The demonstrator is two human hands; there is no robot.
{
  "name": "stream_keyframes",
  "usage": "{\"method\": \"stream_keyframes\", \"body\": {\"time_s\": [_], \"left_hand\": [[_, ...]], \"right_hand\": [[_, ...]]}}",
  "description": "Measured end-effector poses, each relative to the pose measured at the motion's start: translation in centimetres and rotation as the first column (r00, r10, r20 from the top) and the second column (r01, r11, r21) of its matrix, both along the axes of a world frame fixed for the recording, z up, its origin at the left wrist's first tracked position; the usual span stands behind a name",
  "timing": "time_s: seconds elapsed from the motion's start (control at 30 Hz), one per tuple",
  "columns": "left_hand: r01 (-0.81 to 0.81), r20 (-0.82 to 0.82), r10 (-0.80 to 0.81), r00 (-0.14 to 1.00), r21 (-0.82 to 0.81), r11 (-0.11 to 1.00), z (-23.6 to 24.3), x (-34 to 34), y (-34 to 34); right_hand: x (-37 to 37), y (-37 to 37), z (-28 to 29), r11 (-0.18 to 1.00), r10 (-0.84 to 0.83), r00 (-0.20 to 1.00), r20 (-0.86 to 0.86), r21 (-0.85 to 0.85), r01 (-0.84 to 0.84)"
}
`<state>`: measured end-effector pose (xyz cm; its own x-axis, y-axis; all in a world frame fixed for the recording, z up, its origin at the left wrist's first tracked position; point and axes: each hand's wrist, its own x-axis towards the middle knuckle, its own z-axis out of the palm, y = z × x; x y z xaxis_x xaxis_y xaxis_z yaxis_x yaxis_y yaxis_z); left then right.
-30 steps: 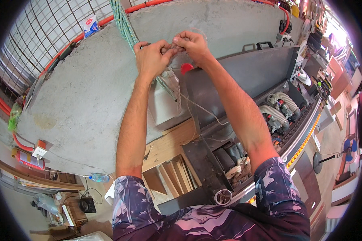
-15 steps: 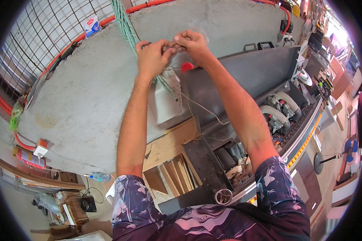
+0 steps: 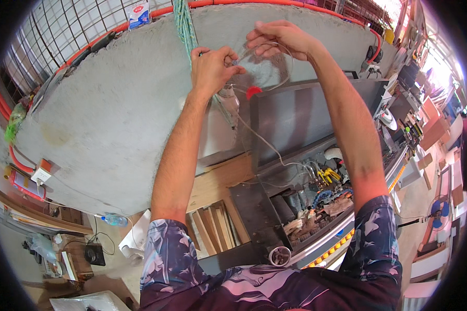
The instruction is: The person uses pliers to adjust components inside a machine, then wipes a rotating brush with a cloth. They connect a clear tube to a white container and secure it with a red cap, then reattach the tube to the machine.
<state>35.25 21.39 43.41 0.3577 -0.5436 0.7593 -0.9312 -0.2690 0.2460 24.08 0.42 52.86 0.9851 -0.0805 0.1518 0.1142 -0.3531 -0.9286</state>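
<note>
My left hand is closed in a pinch on a thin clear tube, in front of the grey wall. The tube curves in a loose loop to the right, past my right hand. That hand is raised, with its fingers stretched and apart, and the tube runs across or beside them. Beside my left hand a green rope hangs down. Below it stands a whitish plastic container, partly hidden by my forearm. A red round cap shows below the tube loop.
A dark metal panel stands upright behind an open machine bay with yellow-handled pliers and hoses. Wooden boards and a small handwheel lie nearer me. An orange corrugated conduit runs along the wall's top.
My right hand has parted from my left, moving up and right, and its fingers have opened. The tube loop now shows wider between them. My left hand has shifted slightly right in view.
</note>
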Motion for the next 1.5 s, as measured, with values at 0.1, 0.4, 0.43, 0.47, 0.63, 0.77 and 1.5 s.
{"method": "stream_keyframes", "body": {"time_s": [0.1, 0.4, 0.43, 0.47, 0.63, 0.77, 1.5], "left_hand": [[0.040, 0.019, -0.039, 0.999, -0.041, 0.998, 0.0, 0.3, -0.5], [0.059, 0.035, -0.056, 0.998, -0.103, 0.993, -0.7, 0.7, -0.5], [0.062, 0.057, -0.055, 0.997, -0.113, 0.992, -0.9, 0.9, -0.5], [0.064, 0.079, -0.054, 0.995, -0.123, 0.990, -1.1, 1.1, -0.5], [0.069, 0.132, -0.059, 0.990, -0.077, 0.995, -1.6, 1.7, -0.6], [0.013, 0.158, -0.005, 0.987, -0.050, 0.999, -1.6, 1.4, -0.6], [0.132, 0.278, -0.116, 0.954, -0.041, 0.990, -1.8, 2.4, 0.1]], "right_hand": [[1.4, 1.7, 2.2, 0.790, -0.059, 0.977, -0.206, -0.608, -0.080], [3.4, 5.9, 2.8, 0.667, -0.236, 0.785, -0.573, -0.683, -0.297], [3.7, 5.9, 2.6, 0.674, -0.239, 0.768, -0.594, -0.671, -0.310], [4.0, 6.0, 2.4, 0.681, -0.241, 0.751, -0.615, -0.658, -0.321], [4.7, 4.5, 0.3, 0.641, -0.178, 0.797, -0.577, -0.683, -0.351], [3.6, 3.6, -1.9, 0.455, -0.072, 0.958, -0.277, -0.864, -0.215], [0.5, 4.1, -6.0, 0.142, 0.142, 0.921, 0.363, -0.928, 0.344]]}}
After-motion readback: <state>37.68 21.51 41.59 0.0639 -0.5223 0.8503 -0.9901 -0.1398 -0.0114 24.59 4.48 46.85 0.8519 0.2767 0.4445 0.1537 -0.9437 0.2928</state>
